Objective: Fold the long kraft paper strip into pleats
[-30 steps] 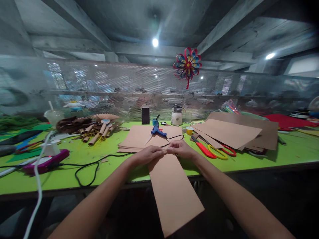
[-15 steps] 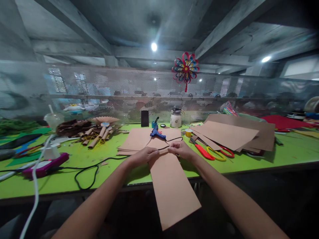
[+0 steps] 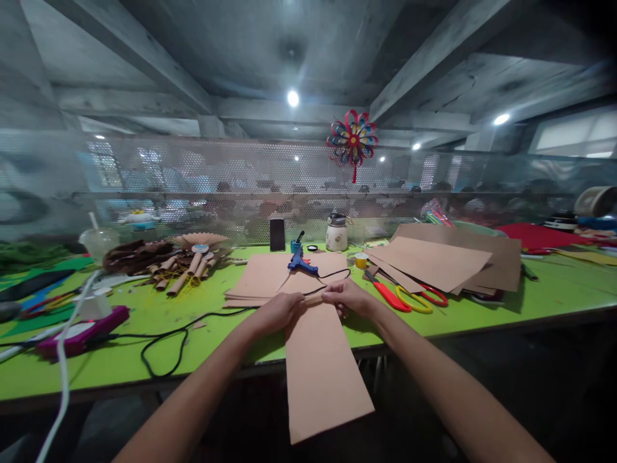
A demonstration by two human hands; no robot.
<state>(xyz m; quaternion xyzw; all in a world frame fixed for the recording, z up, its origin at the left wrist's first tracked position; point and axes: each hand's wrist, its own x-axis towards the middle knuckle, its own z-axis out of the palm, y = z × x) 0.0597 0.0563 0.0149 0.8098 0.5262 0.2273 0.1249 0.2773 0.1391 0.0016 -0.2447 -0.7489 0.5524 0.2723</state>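
Observation:
A long strip of brown kraft paper [image 3: 324,373] hangs from the table's edge toward me, its far end folded into a narrow band. My left hand [image 3: 284,311] pinches the left end of that fold. At the fold's right end, my right hand [image 3: 351,298] grips the paper between thumb and fingers. Just beyond both hands, a blue glue gun [image 3: 303,262] lies on a stack of brown paper sheets [image 3: 255,273], its black cord trailing off. Right of my right hand are scissors with red and yellow handles [image 3: 393,296].
Large brown sheets [image 3: 434,260] are piled at the right. Rolled paper pieces with a pleated fan [image 3: 200,251] lie at the left. A purple power strip [image 3: 87,331] with cords sits front left. A phone [image 3: 277,235], a jar [image 3: 337,235] and yellow tape [image 3: 361,260] stand at the back.
The paper strip's near end has swung slightly left. Both hands keep their pinch on the folded end, and the whole view has shifted a little.

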